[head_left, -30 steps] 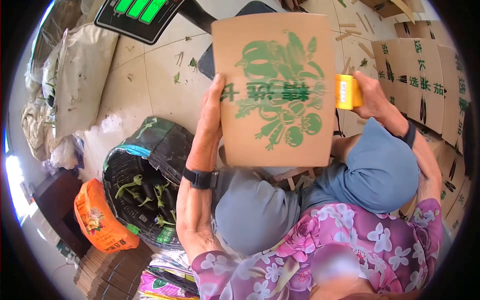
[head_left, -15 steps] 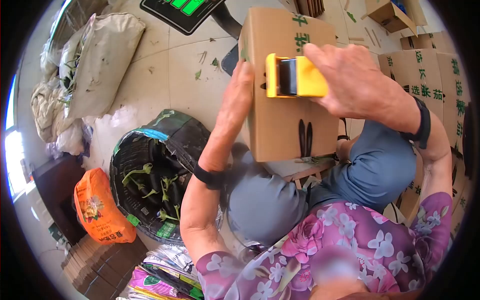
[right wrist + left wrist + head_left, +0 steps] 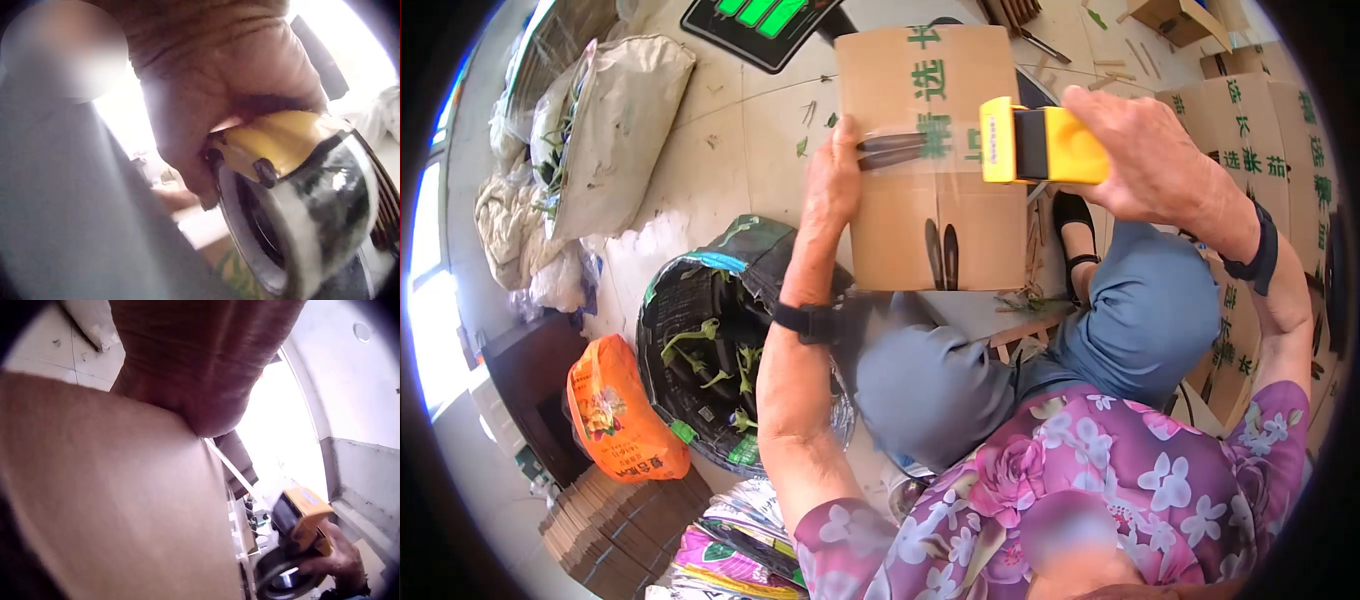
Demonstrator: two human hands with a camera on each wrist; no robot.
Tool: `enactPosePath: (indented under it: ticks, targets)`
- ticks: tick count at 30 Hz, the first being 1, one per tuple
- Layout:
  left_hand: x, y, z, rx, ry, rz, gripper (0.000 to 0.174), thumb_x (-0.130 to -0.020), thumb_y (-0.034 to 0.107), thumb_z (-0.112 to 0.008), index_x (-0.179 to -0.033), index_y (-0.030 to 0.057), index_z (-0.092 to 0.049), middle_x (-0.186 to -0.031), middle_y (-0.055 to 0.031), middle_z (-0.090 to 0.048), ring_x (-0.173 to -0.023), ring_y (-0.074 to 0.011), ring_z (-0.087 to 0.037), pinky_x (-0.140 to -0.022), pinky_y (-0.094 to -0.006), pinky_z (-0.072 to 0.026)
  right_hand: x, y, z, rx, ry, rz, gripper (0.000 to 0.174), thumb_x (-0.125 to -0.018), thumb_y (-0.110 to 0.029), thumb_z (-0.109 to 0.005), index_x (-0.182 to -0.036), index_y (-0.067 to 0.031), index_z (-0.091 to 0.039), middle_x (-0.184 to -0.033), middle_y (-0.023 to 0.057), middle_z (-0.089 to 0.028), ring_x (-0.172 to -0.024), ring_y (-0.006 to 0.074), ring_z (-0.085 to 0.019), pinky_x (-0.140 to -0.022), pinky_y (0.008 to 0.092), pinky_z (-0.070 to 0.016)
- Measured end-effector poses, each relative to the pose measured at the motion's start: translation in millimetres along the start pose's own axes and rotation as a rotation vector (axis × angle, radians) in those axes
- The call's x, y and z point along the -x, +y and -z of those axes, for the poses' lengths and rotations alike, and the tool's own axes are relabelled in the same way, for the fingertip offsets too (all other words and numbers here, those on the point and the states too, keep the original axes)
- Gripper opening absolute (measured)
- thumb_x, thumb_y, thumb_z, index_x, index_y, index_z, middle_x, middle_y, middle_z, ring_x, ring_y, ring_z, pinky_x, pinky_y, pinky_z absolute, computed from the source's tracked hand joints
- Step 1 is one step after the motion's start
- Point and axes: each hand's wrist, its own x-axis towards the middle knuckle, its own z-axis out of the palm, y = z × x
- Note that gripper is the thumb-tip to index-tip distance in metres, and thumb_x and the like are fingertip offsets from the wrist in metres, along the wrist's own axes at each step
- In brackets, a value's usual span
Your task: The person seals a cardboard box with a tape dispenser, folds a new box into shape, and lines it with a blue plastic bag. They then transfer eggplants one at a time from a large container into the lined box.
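Note:
A cardboard box (image 3: 895, 225) with green print and dark eggplant pictures stands tilted above the knees in the head view. Against its left side presses the left hand (image 3: 832, 180), fingers fairly straight along the edge; the left wrist view shows that palm (image 3: 194, 369) on the cardboard (image 3: 112, 494). The right hand (image 3: 1148, 155) grips a yellow tape dispenser (image 3: 1076, 146) at the box's right edge. In the right wrist view, fingers (image 3: 187, 144) curl round the dispenser (image 3: 281, 140), with its tape roll (image 3: 331, 206) below. Clear tape appears to cross the box's middle.
A black basket (image 3: 670, 385) of eggplants and an orange bag (image 3: 625, 415) are at the left. Flat cartons (image 3: 625, 530) lie lower left, printed cartons (image 3: 1235, 120) lean at the right, and a scale display (image 3: 755, 20) is at the top.
The box has turned to show another printed face. The right hand has brought the dispenser over the box, then moved it rightward to its edge. The left hand stays at the box's left side.

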Motion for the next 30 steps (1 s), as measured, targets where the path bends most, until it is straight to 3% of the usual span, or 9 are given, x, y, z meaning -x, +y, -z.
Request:
enactPosePath:
  ticks: [4,10,14,16,22,28,30]
  targets:
    - [0.6,-3.3,-2.3,-0.033,0.061,-0.034,0.068,-0.100,0.055,-0.030,-0.116,-0.0013,-0.064,-0.100,-0.0207,-0.070,-0.094,-0.0310,-0.067,-0.084,-0.0403,-0.0499,41.2,44.0,-32.5,-0.090,0.010,-0.025,0.057,-0.073,-0.028,-0.079,-0.111,-0.0006,-0.046,-0.089,0.0222,-0.061,-0.083,0.0420,-0.061,-0.069,0.0465,-0.0507]
    - [-0.4,-12.2,1.1,0.058,-0.019,0.021,0.070,-0.101,0.056,-0.031,-0.116,-0.0034,-0.064,-0.098,-0.0211,-0.070,-0.092,-0.0318,-0.066,-0.085,-0.0417,-0.0484,110.6,113.7,-103.4,-0.213,0.065,-0.119,0.056,-0.075,-0.030,-0.080,-0.110,-0.0010,-0.047,-0.090,0.0201,-0.057,-0.083,0.0422,-0.061,-0.071,0.0438,-0.0518]
    - [-1.1,-19.3,4.9,0.020,0.015,0.016,0.072,-0.101,0.056,-0.031,-0.111,-0.0064,-0.065,-0.093,-0.0177,-0.070,-0.086,-0.0263,-0.064,-0.080,-0.0376,-0.0482,150.1,147.3,-140.9,-0.211,0.018,-0.278,0.057,-0.074,-0.028,-0.081,-0.111,-0.0015,-0.047,-0.092,0.0201,-0.058,-0.086,0.0429,-0.061,-0.072,0.0451,-0.0513]
    - [4.7,-4.3,6.1,0.017,0.035,0.099,0.071,-0.101,0.055,-0.031,-0.108,-0.0079,-0.066,-0.090,-0.0166,-0.070,-0.084,-0.0246,-0.063,-0.079,-0.0367,-0.0481,152.1,141.7,-145.8,-0.248,0.020,-0.277,0.056,-0.075,-0.030,-0.080,-0.110,-0.0015,-0.047,-0.092,0.0207,-0.058,-0.087,0.0432,-0.060,-0.073,0.0460,-0.0509]
    - [8.1,2.5,3.6,0.069,0.038,0.071,0.073,-0.101,0.056,-0.029,-0.102,-0.0060,-0.068,-0.084,-0.0136,-0.071,-0.080,-0.0214,-0.066,-0.077,-0.0342,-0.0499,164.4,154.5,-166.2,-0.246,0.057,-0.270,0.056,-0.076,-0.033,-0.079,-0.106,-0.0014,-0.045,-0.093,0.0207,-0.057,-0.088,0.0438,-0.059,-0.074,0.0469,-0.0506]
    - [-0.1,-23.1,12.1,-0.077,0.051,0.045,0.076,-0.100,0.060,-0.030,-0.101,-0.0064,-0.068,-0.084,-0.0144,-0.070,-0.079,-0.0221,-0.064,-0.075,-0.0345,-0.0494,175.9,148.9,-177.1,-0.232,0.043,-0.321,0.056,-0.074,-0.030,-0.079,-0.107,-0.0014,-0.044,-0.095,0.0212,-0.057,-0.089,0.0443,-0.059,-0.074,0.0469,-0.0511]
    - [1.3,-20.9,11.0,0.058,0.029,0.071,0.078,-0.099,0.062,-0.030,-0.100,-0.0068,-0.068,-0.084,-0.0152,-0.069,-0.079,-0.0229,-0.063,-0.076,-0.0347,-0.0489,157.9,143.9,-174.5,-0.212,-0.018,-0.328,0.055,-0.073,-0.025,-0.079,-0.110,-0.0012,-0.045,-0.095,0.0233,-0.058,-0.089,0.0458,-0.058,-0.073,0.0475,-0.0500]
